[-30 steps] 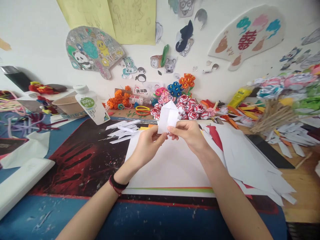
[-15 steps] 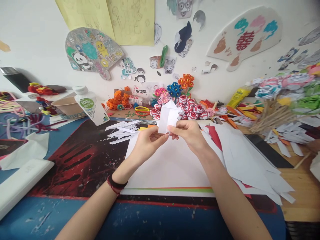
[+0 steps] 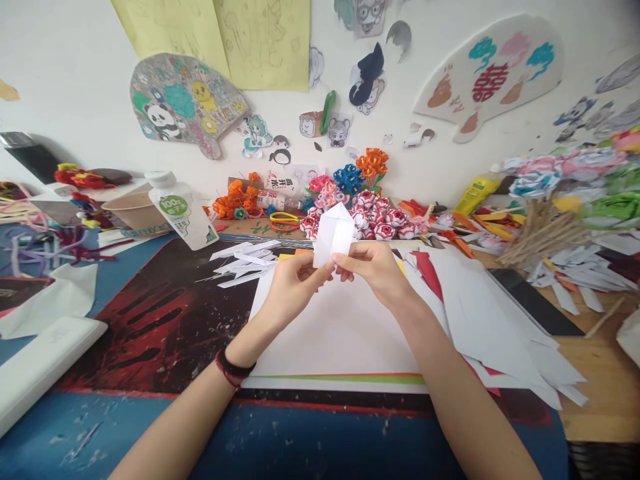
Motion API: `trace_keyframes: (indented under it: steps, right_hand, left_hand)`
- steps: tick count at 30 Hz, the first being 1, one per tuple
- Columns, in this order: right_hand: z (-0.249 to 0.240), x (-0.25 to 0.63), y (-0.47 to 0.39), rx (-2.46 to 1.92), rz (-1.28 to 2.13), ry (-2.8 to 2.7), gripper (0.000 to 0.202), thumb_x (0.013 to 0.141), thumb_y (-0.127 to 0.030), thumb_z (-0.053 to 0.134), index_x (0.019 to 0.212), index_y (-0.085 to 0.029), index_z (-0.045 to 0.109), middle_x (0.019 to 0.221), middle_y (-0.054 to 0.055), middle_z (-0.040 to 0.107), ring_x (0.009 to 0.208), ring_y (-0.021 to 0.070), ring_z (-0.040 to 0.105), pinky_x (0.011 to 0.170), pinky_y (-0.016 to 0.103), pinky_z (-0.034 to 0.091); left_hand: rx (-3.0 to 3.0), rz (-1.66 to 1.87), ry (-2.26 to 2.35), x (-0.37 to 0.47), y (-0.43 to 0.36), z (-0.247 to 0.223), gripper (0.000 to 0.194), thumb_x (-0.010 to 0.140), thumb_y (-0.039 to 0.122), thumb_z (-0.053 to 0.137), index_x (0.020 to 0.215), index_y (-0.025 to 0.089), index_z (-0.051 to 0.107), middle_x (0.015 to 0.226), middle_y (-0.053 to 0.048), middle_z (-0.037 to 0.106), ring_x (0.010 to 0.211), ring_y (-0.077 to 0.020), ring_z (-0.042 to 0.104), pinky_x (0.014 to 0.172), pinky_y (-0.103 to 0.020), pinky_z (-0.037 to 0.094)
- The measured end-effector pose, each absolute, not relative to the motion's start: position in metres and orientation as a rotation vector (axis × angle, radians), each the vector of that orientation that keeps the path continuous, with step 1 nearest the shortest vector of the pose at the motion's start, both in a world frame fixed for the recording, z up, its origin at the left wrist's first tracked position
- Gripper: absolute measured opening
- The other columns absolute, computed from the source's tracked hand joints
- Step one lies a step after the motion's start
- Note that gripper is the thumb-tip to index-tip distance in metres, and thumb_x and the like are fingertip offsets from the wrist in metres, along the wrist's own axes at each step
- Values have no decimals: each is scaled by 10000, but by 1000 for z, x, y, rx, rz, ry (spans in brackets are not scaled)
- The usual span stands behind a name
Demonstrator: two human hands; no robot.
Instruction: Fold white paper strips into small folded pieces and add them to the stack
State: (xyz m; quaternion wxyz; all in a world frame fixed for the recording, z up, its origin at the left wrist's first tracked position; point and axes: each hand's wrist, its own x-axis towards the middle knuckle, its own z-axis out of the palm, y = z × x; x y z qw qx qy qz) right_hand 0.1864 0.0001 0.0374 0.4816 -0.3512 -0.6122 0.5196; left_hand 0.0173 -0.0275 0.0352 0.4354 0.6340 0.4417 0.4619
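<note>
Dark mat (image 3: 200, 320) below decorated wall (image 3: 430, 47), folded paper (image 3: 331, 233) in the pinch of left hand (image 3: 294, 285) and right hand (image 3: 381, 272).

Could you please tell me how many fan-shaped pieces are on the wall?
2: the panda fan at upper left, and the fan with red lettering at upper right, both in full view.

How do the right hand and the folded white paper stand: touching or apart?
Touching. The head view shows the right hand holding the folded white paper at its lower right, thumb lying over its front.
</note>
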Motion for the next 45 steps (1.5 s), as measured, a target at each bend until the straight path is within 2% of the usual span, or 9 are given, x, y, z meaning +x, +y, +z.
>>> trace_keyframes:
  steps: [3,7,10,18,26,34,45]
  right_hand:
    - [38,188,1,-846,1314,-1519,235,749,-342,752,684,-122,706,635,36,644,559,126,585,534,255,440]
    - [39,193,3,-825,1404,-1600,211,783,-338,724,839,-135,739,773,57,685,640,130,611,587,251,462]
    - [39,196,4,-832,1477,-1645,225,764,-326,743,893,-142,746,801,59,690,676,135,618,625,256,488]
    - [37,197,4,-883,1465,-1639,303,680,-374,794,831,-115,746,733,69,689,657,149,620,617,276,514]
    - [39,201,3,-899,1450,-1697,295,708,-392,769,815,-118,743,729,70,705,615,136,612,575,265,499]
    - [44,212,6,-921,1377,-1684,260,663,-366,804,702,-119,732,648,56,683,574,139,609,570,278,510]
    - [44,216,7,-909,1358,-1625,294,641,-403,814,705,-129,726,629,45,669,549,130,595,548,270,494]
  left_hand:
    - [1604,1182,1100,16,-27,33,255,835,364,632,790,114,661,718,-44,641,635,-128,572,543,-215,426]
    - [1634,1208,1116,13,-25,33,239,829,351,640,774,120,660,723,-37,638,647,-128,588,545,-205,420]
    - [1649,1201,1134,11,-25,34,231,826,346,641,784,121,669,712,-35,641,630,-125,580,539,-203,417]
    - [1732,1083,1223,11,-27,38,234,809,348,637,739,126,661,639,-21,625,555,-117,528,501,-214,380]
    - [1754,1029,1226,10,-26,41,281,771,382,651,633,139,620,547,-7,560,502,-113,476,461,-226,311]
    - [1725,1071,1170,6,-26,43,246,754,370,666,660,145,641,563,-18,607,486,-112,486,456,-229,317]
    - [1640,1078,1115,7,-27,43,261,763,381,679,687,132,650,587,-15,597,505,-99,479,467,-217,326]
